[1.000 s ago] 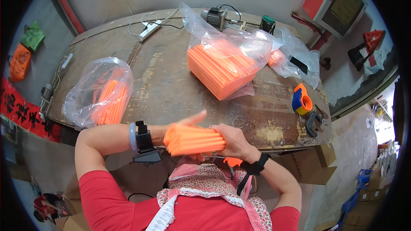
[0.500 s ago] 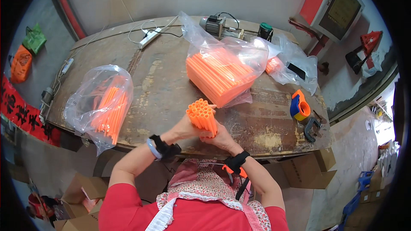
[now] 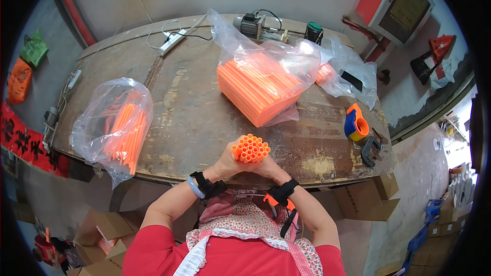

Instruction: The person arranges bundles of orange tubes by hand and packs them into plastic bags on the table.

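Near the table's front edge, a bundle of orange plastic tubes (image 3: 250, 148) stands on end with its round open ends facing up at me. My left hand (image 3: 228, 162) is wrapped round its left side. Round the lower right side closes my right hand (image 3: 269, 168); its fingers are partly hidden by the tubes. Just beyond lies a big stack of orange tubes (image 3: 261, 89) in a clear plastic bag (image 3: 232, 33). At the left, a smaller lot of orange tubes (image 3: 125, 135) lies in another clear bag (image 3: 92, 115).
On the right of the table (image 3: 179, 122) are a blue and orange tape dispenser (image 3: 356, 123) and a dark clamp (image 3: 369, 152). A motor (image 3: 249, 24), a power strip (image 3: 173, 42), a green-lidded jar (image 3: 313, 32) and a phone (image 3: 352, 80) sit farther back. Cardboard boxes (image 3: 365, 199) stand below.
The tube bundle has gone from leaning, with its sides showing, to nearly upright under my view. Both hands still hold it, and my left forearm has shifted right.
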